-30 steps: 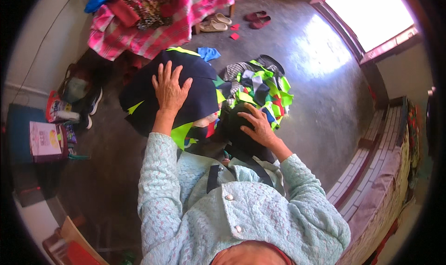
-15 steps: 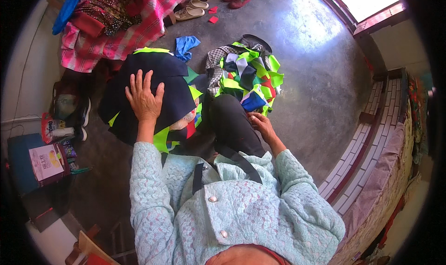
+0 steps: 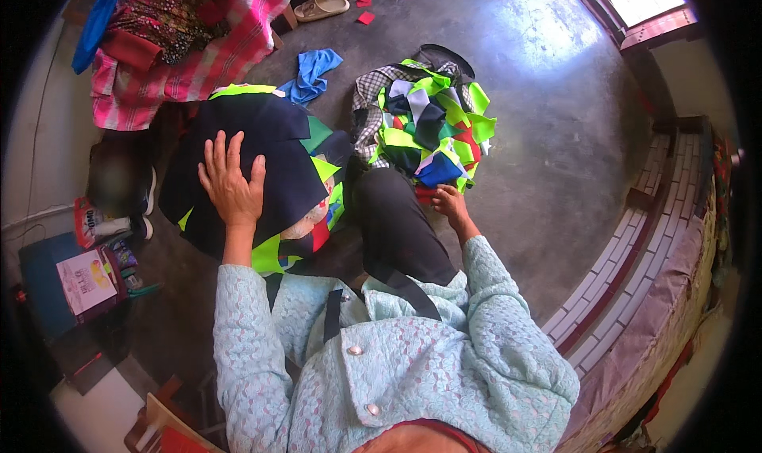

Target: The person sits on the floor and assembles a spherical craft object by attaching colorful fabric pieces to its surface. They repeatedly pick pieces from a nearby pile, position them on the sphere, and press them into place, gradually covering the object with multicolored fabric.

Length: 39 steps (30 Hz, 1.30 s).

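My left hand lies flat, fingers spread, on a large dark navy cloth. The cloth covers a bulky pile at my left, with green, lime and red pieces showing along its edges. Beyond my knee stands a checked cloth bag, filled with lime, blue, grey, red and navy fabric scraps. At the bag's near edge, my right hand has its fingers curled together at a red cloth scrap. Part of that scrap is hidden by the fingers.
A blue cloth lies on the floor behind the pile. Pink checked fabric hangs at the far left, near beige shoes and small red scraps. A teal box stands left; a white-tiled ledge runs along the right.
The view has shifted slightly. My left hand stays flat on the navy cloth. At the bag's near edge, more red cloth shows beside my right fingers.
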Each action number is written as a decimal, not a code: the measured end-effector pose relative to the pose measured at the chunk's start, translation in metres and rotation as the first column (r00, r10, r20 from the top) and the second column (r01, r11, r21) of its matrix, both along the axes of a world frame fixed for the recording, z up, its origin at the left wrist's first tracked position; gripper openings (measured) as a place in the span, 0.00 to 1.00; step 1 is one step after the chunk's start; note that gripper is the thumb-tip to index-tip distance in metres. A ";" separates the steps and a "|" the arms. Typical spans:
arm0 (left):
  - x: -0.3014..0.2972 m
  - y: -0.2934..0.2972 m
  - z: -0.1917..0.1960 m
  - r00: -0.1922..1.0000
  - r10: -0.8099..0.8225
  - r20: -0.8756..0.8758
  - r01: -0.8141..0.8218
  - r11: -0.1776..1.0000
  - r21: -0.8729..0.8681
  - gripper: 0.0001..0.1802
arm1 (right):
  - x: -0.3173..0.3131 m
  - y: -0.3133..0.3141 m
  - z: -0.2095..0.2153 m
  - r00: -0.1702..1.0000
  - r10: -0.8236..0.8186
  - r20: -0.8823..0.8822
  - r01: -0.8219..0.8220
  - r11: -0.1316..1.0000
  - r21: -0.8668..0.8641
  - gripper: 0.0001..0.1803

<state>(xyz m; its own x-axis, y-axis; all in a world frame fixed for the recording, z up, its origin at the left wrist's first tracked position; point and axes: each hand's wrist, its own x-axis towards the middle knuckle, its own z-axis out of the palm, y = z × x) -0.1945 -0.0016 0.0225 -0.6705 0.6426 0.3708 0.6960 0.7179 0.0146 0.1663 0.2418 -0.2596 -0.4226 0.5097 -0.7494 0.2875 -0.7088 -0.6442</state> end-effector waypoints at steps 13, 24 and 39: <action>0.001 0.003 0.005 0.999 -0.010 0.050 0.011 1.000 -0.015 0.28 | -0.075 0.031 -0.043 0.920 -0.384 0.075 0.384 0.923 0.011 0.45; 0.003 0.005 0.009 0.996 -0.004 0.095 0.006 1.000 -0.019 0.29 | -0.068 0.046 -0.062 0.974 -0.169 0.151 0.150 0.980 0.129 0.37; 0.003 0.005 0.011 0.997 -0.007 0.080 0.008 1.000 -0.010 0.28 | -0.060 0.076 -0.049 0.981 -0.190 -0.040 0.194 0.945 0.264 0.14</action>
